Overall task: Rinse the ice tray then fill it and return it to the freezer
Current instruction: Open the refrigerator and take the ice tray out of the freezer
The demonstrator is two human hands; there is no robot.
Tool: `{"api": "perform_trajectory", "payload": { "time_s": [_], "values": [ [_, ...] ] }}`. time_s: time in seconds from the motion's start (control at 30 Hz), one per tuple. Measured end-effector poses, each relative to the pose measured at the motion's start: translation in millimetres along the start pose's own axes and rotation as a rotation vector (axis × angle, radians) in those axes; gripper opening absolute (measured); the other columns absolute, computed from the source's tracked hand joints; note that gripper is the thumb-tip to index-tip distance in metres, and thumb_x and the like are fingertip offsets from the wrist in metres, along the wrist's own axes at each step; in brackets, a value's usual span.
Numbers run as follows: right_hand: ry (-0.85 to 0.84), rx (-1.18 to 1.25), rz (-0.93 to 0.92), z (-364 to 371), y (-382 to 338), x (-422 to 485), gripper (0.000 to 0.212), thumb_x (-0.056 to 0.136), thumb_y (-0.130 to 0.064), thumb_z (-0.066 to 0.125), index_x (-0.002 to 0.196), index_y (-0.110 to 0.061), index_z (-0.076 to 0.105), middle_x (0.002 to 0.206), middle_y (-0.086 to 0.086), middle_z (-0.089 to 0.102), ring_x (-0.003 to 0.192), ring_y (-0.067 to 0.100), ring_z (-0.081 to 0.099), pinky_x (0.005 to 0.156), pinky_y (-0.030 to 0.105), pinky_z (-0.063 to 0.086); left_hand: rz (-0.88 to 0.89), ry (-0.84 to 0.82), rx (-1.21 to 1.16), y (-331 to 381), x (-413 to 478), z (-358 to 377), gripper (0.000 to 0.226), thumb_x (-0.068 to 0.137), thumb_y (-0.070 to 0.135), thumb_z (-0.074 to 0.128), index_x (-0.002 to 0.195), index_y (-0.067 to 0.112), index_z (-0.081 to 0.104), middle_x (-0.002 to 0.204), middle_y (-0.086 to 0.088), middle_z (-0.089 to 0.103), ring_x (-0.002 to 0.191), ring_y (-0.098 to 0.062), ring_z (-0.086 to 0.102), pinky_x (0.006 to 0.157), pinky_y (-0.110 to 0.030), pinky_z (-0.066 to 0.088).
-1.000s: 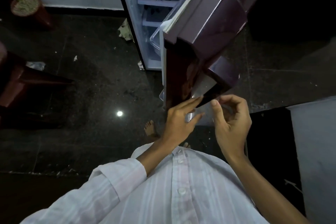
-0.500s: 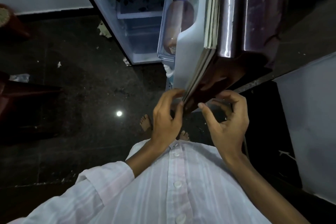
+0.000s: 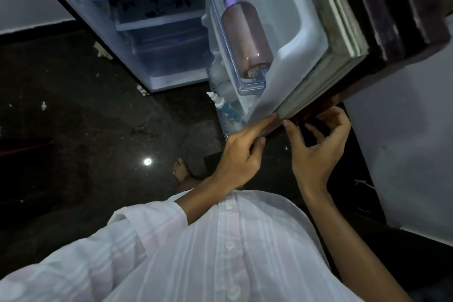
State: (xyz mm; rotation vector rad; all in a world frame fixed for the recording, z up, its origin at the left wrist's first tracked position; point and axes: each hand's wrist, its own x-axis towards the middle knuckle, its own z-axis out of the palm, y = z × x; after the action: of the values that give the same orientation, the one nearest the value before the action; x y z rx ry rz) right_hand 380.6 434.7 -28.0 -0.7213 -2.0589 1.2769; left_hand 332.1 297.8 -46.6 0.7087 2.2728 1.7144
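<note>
White plastic lines the inside of the open fridge door [image 3: 294, 32], which swings out to the right of the fridge [image 3: 157, 39]. Both hands meet at the door's near lower corner. The left hand [image 3: 241, 152] lies with its fingers stretched along the door's edge, loose and gripping nothing. The right hand [image 3: 318, 144] curls just beside it under the dark outer face, thumb up against the corner; I cannot tell if it grips. A brown bottle [image 3: 246, 37] with a purple cap sits in the door rack. No ice tray shows.
</note>
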Motion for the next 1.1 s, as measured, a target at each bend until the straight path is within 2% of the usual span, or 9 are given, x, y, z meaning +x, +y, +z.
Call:
{"api": "perform_trajectory", "payload": {
  "time_s": [0.1,0.2,0.3,0.37,0.5,0.6,0.8,0.97,1.1],
  "values": [
    [0.048,-0.043,-0.007,-11.5,11.7,14.9,0.075,0.083,-0.029,0.082,0.139,0.001,0.043,0.134,0.015,0.051,0.124,0.024,0.055,0.093,0.046,0.055,-0.023,-0.095,0.021,-2.5,15.7,16.2,0.054,0.096,0.001,0.052,0.149,0.012,0.044,0.121,-0.019,0.068,0.098,-0.033,0.068,0.088,-0.038,0.058],
    [0.100,-0.055,0.014,-20.9,18.6,30.2,0.069,0.087,-0.028,0.080,0.142,-0.003,0.046,0.136,0.009,0.052,0.126,0.018,0.055,0.097,0.041,0.054,-0.013,-0.155,0.047,-3.8,34.9,34.9,0.054,0.097,0.006,0.049,0.150,0.015,0.043,0.109,-0.021,0.070,0.078,-0.024,0.068,0.075,-0.033,0.058],
    [0.146,-0.063,0.062,-27.4,28.7,44.8,0.059,0.090,-0.027,0.075,0.139,-0.003,0.051,0.133,0.010,0.056,0.123,0.015,0.058,0.097,0.036,0.055,-0.030,-0.176,-0.017,5.2,50.6,53.1,0.053,0.097,0.006,0.049,0.149,0.013,0.043,0.129,-0.014,0.067,0.113,-0.023,0.066,0.100,-0.037,0.053],
    [0.159,-0.099,0.069,-30.4,38.9,51.5,0.053,0.093,-0.028,0.072,0.136,-0.004,0.054,0.129,0.010,0.059,0.119,0.014,0.060,0.096,0.037,0.055,-0.025,-0.181,-0.013,11.0,59.5,64.1,0.053,0.097,0.004,0.049,0.149,0.011,0.043,0.128,-0.014,0.066,0.108,-0.022,0.062,0.096,-0.028,0.050],
    [0.129,-0.120,0.112,-31.7,55.1,55.4,0.049,0.095,-0.029,0.067,0.136,-0.005,0.055,0.130,0.008,0.060,0.119,0.012,0.061,0.098,0.039,0.055,-0.005,-0.212,0.012,8.0,71.2,79.2,0.054,0.098,0.005,0.049,0.151,0.014,0.041,0.127,-0.014,0.066,0.102,-0.023,0.062,0.092,-0.038,0.053],
    [0.079,-0.135,0.105,-30.8,60.1,49.7,0.047,0.096,-0.029,0.066,0.135,-0.005,0.056,0.130,0.007,0.062,0.120,0.011,0.061,0.099,0.038,0.054,0.047,-0.227,0.077,-1.6,70.3,78.3,0.055,0.098,0.008,0.050,0.152,0.013,0.037,0.147,-0.008,0.053,0.129,-0.020,0.056,0.106,-0.039,0.048],
    [-0.172,-0.304,-0.083,-8.3,59.1,26.0,0.042,0.098,-0.023,0.063,0.134,-0.003,0.056,0.133,0.012,0.058,0.123,0.014,0.054,0.104,0.022,0.045,0.116,-0.080,0.335,-25.1,56.5,40.8,0.049,0.100,0.009,0.048,0.148,0.004,0.042,0.151,-0.010,0.048,0.138,-0.019,0.047,0.111,-0.024,0.039],
    [-0.504,-0.522,-0.304,43.2,62.0,18.2,0.061,0.102,-0.037,0.050,0.151,-0.003,0.036,0.157,0.015,0.036,0.148,0.027,0.030,0.119,0.040,0.031,0.170,-0.025,0.696,-59.0,49.1,-1.8,0.052,0.099,0.018,0.045,0.149,0.003,0.041,0.155,-0.015,0.041,0.146,-0.026,0.037,0.119,-0.040,0.033],
    [-0.665,-0.640,-0.388,89.9,53.0,20.5,0.072,0.102,-0.044,0.041,0.157,-0.004,0.019,0.166,0.015,0.013,0.155,0.026,0.007,0.123,0.047,0.020,-0.003,-0.011,0.878,-75.2,45.3,-38.3,0.058,0.102,0.033,0.035,0.153,0.007,0.031,0.161,-0.013,0.030,0.151,-0.027,0.024,0.120,-0.049,0.029]
  ]
}}
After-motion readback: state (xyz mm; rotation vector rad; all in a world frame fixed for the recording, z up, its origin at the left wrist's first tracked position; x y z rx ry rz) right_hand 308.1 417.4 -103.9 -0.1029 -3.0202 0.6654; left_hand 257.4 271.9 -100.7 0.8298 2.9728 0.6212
